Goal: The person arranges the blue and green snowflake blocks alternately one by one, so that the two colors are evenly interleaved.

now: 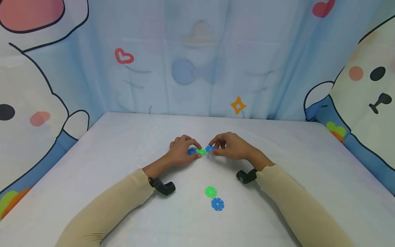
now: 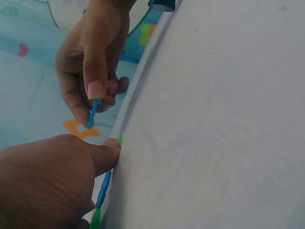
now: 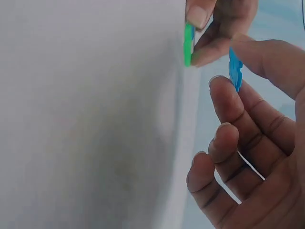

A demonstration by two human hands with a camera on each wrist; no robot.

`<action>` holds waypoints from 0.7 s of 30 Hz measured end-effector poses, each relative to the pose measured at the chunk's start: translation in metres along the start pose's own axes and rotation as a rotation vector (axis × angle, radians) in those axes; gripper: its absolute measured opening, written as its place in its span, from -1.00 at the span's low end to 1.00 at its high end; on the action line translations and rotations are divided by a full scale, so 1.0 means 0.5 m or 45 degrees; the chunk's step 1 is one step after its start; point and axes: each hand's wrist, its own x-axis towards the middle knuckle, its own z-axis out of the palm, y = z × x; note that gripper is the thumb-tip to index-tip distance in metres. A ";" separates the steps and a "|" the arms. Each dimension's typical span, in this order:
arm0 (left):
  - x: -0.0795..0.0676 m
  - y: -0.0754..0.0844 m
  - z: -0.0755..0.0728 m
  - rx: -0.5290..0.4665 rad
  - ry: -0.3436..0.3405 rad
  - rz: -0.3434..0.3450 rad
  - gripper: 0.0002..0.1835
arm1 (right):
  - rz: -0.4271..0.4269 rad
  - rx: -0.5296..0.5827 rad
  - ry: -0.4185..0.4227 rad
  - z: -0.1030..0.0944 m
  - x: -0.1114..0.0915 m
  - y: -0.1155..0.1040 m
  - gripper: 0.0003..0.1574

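My left hand (image 1: 181,153) pinches a green notched disc (image 1: 202,152) between thumb and fingers. A blue notched disc (image 1: 192,151) adjoins it under that hand, and in the left wrist view another green piece (image 2: 96,219) follows the blue one, partly hidden by the fingers. Facing it, my right hand (image 1: 235,146) pinches a separate blue disc (image 3: 235,71) at its edges between thumb and index finger, the other fingers curled loosely. A small gap shows between this blue disc and the green one in the right wrist view.
Nearer on the white table (image 1: 172,219) lie a loose green disc (image 1: 211,192) and a loose blue disc (image 1: 217,204), side by side. A pale blue curtain (image 1: 197,82) with cartoon figures hangs behind the table. Black wrist devices (image 1: 162,187) sit on both forearms.
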 end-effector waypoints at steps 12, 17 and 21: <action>0.003 -0.006 0.003 0.002 0.001 -0.007 -0.69 | 0.097 0.073 -0.014 0.019 0.013 0.032 -0.60; 0.003 -0.008 0.003 0.006 0.000 -0.006 -0.69 | 0.115 0.047 -0.018 0.027 0.016 0.032 -0.60; 0.002 -0.008 0.002 0.003 0.000 -0.006 -0.70 | 0.108 0.027 -0.018 0.029 0.015 0.028 -0.59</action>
